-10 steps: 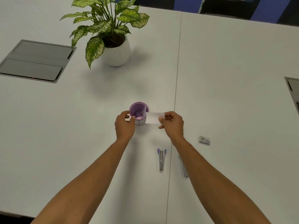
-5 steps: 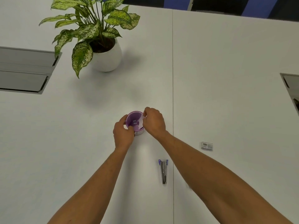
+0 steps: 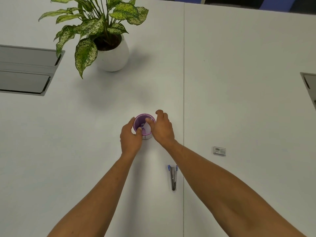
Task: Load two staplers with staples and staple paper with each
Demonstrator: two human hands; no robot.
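A small purple cup (image 3: 140, 119) stands mid-table with a white slip of paper (image 3: 146, 128) tucked inside it. My left hand (image 3: 130, 137) grips the cup's left side, thumb at the near rim. My right hand (image 3: 162, 128) hovers at the cup's right side; its thumb dips inside and touches the paper while the fingers hang loosely curled beyond the rim. One metal stapler with blue tips (image 3: 173, 177) lies on the table beside my right forearm. A second stapler is not visible. A small staple box (image 3: 219, 150) lies to the right.
A potted plant in a white pot (image 3: 112, 57) stands behind and left of the cup. Grey cable hatches sit flush in the table at the far left (image 3: 25, 71) and at the right edge (image 3: 309, 86). A seam (image 3: 184, 82) runs down the white table.
The paper, stretched between both hands beside the cup a second ago, now sits inside it. My right hand came over to the cup's rim. The view tilted, hiding the second stapler under my forearm.
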